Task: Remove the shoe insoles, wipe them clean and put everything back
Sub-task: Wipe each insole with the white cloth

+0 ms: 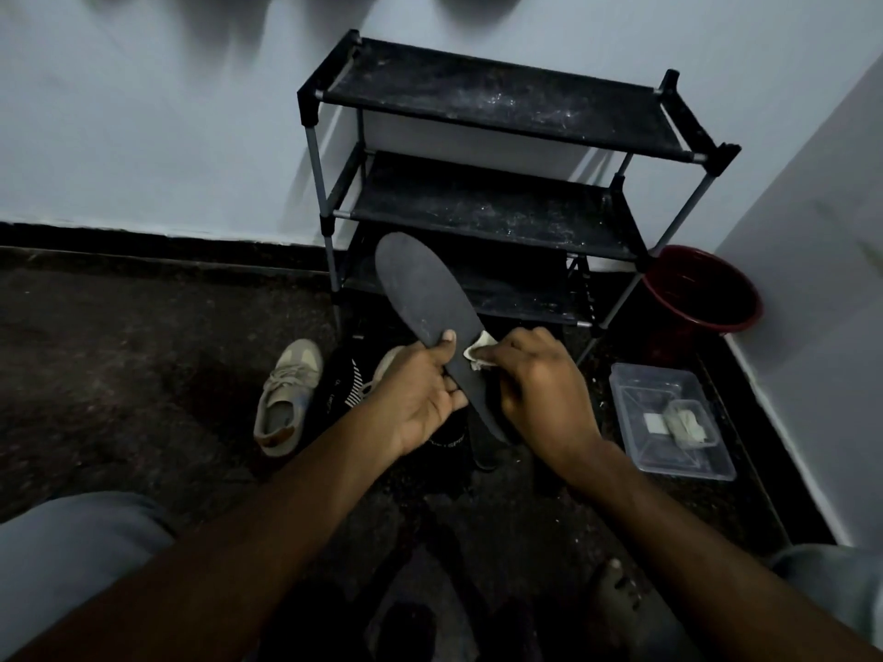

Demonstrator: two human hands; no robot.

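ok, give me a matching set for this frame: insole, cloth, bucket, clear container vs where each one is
Things:
1. insole
2. cloth
3. red bucket
4. clear container

Places:
A. on the floor just right of the right hand, pale folded pieces inside
B. pinched by the right hand against the insole
C. gripped by the left hand, tip raised
D. on the floor by the right legs of the rack, near the wall corner

Pairs: 1-C, 2-B, 3-D, 4-A
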